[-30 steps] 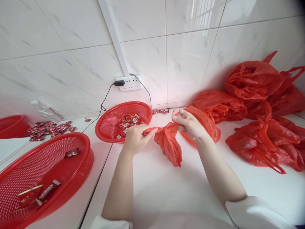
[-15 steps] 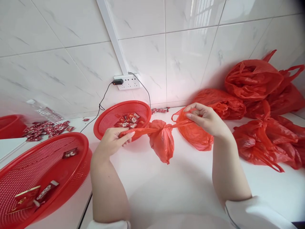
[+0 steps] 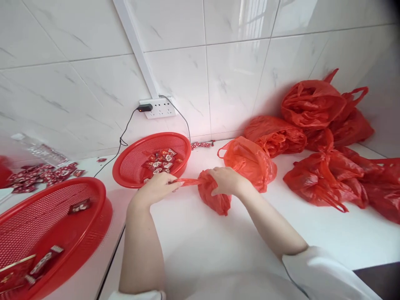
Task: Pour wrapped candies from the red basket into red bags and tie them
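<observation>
A small filled red plastic bag (image 3: 215, 202) is in front of me, low over the white tabletop or resting on it. My left hand (image 3: 161, 186) pinches one of its stretched handles, pulled out to the left. Over the bag's top lies my right hand (image 3: 226, 181), its fingers curled round the gathered part; the far fingertips are partly hidden. Just behind my right hand sits another red plastic bag (image 3: 248, 162) with a loop handle. Beyond my left hand stands a red mesh basket (image 3: 121, 166) with small wrapped packets (image 3: 159, 162) inside.
A larger red basket (image 3: 100, 200) at left holds a few wrapped packets. Behind it are a heap of red packets (image 3: 40, 177) and a clear plastic bottle (image 3: 43, 152). Several filled red bags (image 3: 312, 104) are piled at right. A power strip (image 3: 159, 107) with cables is on the tiled wall.
My right hand has let go of the right handle and moved left and down onto the bag's top. My left hand still holds its handle. The view has shifted slightly right.
</observation>
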Motion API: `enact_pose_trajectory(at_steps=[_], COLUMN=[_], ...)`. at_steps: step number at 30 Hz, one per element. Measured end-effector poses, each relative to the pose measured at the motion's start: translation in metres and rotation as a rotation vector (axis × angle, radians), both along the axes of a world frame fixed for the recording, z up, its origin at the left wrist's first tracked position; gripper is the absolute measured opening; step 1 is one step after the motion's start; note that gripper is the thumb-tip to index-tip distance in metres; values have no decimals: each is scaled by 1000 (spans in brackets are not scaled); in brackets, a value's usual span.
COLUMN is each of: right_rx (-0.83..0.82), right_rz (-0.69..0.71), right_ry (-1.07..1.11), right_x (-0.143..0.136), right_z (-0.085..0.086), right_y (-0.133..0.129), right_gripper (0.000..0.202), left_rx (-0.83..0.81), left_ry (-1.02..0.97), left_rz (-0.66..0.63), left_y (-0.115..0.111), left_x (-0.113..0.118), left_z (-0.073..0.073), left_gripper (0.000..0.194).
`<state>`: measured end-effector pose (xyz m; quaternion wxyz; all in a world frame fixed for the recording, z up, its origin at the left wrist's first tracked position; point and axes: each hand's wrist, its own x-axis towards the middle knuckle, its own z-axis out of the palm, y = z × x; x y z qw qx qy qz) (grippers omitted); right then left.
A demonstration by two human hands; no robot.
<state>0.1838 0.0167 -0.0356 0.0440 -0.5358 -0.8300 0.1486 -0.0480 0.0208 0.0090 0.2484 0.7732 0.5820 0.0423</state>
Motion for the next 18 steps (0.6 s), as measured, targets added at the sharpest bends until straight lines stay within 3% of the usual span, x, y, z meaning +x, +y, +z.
enact_pose_trajectory(at_steps=[4, 8, 10, 12, 15, 16, 18], right_rx=[8, 172, 343, 583, 919, 968, 832], right_rz=[-34, -194, -402, -703, -1125, -1242, -1440], right_ry=[-6, 244, 508, 667, 646, 564, 439], right_x=[11, 65, 100, 137, 194, 211, 241], right_z=[6, 37, 49, 53, 40, 31, 12], right_y=[2, -12, -28, -46, -69, -73, -77], right_gripper=[18, 13, 18, 26, 33, 35, 44], left_rx=[0, 46, 73, 89, 82, 71, 53], left_ry=[-9, -45, -29, -9, 6, 6, 2], left_rz=[-8, 94, 139, 162, 190, 196, 196], left_y=[-6, -7, -5, -2, 1, 2, 3], left_x=[-1, -12, -19, -24, -26, -25, -23], left_z=[7, 7, 5, 3, 0, 0, -2], left_gripper=[34, 50, 52, 52, 53, 53, 52])
